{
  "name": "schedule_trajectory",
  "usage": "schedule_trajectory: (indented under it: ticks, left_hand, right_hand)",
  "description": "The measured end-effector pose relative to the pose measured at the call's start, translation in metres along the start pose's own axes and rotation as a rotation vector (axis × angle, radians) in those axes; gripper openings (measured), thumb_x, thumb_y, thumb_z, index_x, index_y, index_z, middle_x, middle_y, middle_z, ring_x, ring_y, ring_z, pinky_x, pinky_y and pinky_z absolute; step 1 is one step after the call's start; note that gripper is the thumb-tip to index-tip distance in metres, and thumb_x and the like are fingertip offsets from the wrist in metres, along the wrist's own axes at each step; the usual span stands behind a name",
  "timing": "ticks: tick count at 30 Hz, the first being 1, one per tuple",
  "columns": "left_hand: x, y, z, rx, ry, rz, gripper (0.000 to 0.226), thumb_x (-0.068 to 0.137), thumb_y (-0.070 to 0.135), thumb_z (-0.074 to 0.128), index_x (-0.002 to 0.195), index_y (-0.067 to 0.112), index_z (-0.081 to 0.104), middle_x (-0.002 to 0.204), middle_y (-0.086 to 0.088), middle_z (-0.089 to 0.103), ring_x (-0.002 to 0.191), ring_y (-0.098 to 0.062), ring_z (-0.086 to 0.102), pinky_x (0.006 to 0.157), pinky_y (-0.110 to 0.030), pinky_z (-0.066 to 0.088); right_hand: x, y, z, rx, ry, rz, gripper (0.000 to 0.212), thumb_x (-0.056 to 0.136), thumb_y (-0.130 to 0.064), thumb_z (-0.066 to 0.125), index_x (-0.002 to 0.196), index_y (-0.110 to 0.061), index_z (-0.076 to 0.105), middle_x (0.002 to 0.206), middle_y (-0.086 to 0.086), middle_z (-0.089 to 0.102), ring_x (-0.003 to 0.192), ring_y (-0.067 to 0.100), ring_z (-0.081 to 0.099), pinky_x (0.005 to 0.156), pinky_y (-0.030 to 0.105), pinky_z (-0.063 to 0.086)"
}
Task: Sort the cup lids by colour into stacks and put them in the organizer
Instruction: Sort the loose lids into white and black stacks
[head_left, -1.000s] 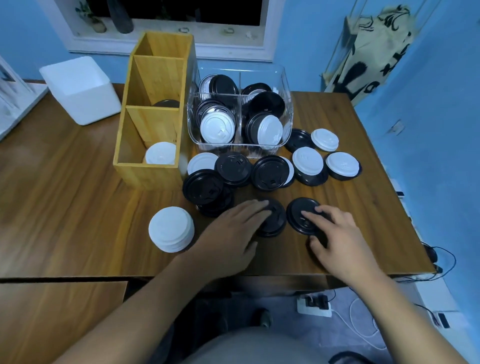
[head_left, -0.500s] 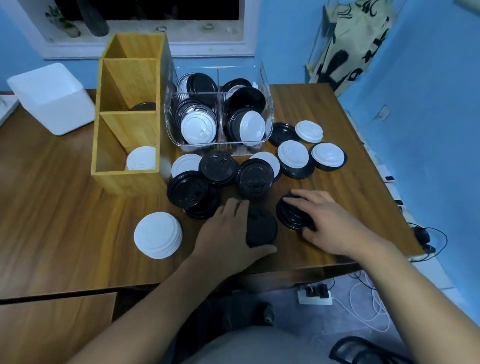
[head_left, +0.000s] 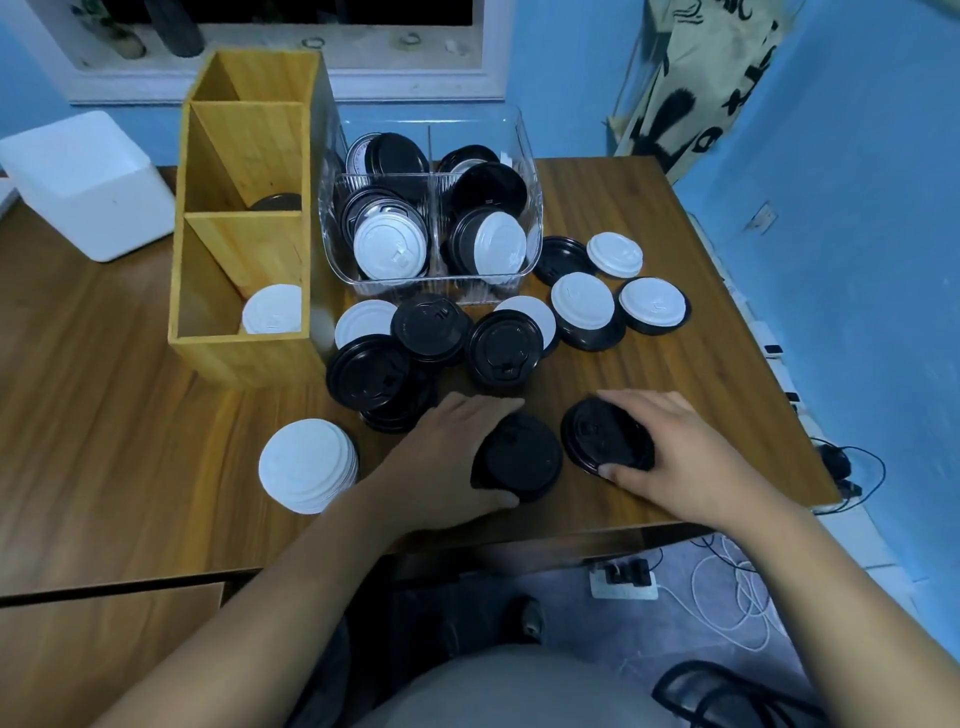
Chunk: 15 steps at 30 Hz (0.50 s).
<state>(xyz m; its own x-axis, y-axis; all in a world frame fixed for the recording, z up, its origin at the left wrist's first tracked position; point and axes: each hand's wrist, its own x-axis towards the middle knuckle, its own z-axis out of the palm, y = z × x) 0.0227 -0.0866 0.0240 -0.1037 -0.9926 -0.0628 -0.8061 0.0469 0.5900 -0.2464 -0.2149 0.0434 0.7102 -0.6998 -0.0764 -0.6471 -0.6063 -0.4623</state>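
My left hand (head_left: 447, 462) grips a black lid stack (head_left: 522, 457) near the table's front edge, thumb under it and fingers over its top. My right hand (head_left: 680, 452) holds a second black lid (head_left: 600, 436) just to the right, tilted up off the wood. A white lid stack (head_left: 307, 465) stands at the front left. Several loose black and white lids (head_left: 498, 348) lie in the middle. The wooden organizer (head_left: 244, 358) has a white lid (head_left: 272, 317) in its near compartment and a dark one (head_left: 275, 202) in the middle compartment.
A clear plastic bin (head_left: 431, 187) behind the loose lids holds more black and white lids. A white box (head_left: 88, 182) sits at the back left. The table's right edge (head_left: 753, 332) and front edge are close to my hands; cables lie on the floor below.
My left hand has wrapped around the black stack, which was under flat fingers before. My right hand has tilted its black lid up and moved it slightly toward the left hand.
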Motion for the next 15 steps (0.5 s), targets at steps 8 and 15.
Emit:
schedule_trajectory:
  ticks: [8,15]
  left_hand:
    - [-0.01,0.021,0.028,0.119,0.177,-0.107,0.117,0.063,0.083,0.068,0.156,0.027,0.025,0.152,0.011,0.035,0.138,-0.014,0.029,0.112,-0.039,0.027]
    - [-0.013,0.007,0.017,-0.069,0.1,-0.04,0.101,0.074,0.051,0.08,0.156,0.032,0.025,0.147,0.03,0.039,0.141,-0.002,0.026,0.114,-0.033,0.021]
  right_hand:
    - [0.001,-0.032,-0.002,0.061,0.02,-0.048,0.092,0.07,-0.073,0.065,0.148,-0.029,0.047,0.132,-0.016,0.048,0.123,0.005,0.044,0.106,0.022,0.034]
    - [0.001,-0.048,0.011,0.054,-0.003,-0.043,0.089,0.072,-0.06,0.079,0.149,-0.027,0.047,0.128,-0.017,0.045,0.123,0.005,0.046,0.11,0.025,0.039]
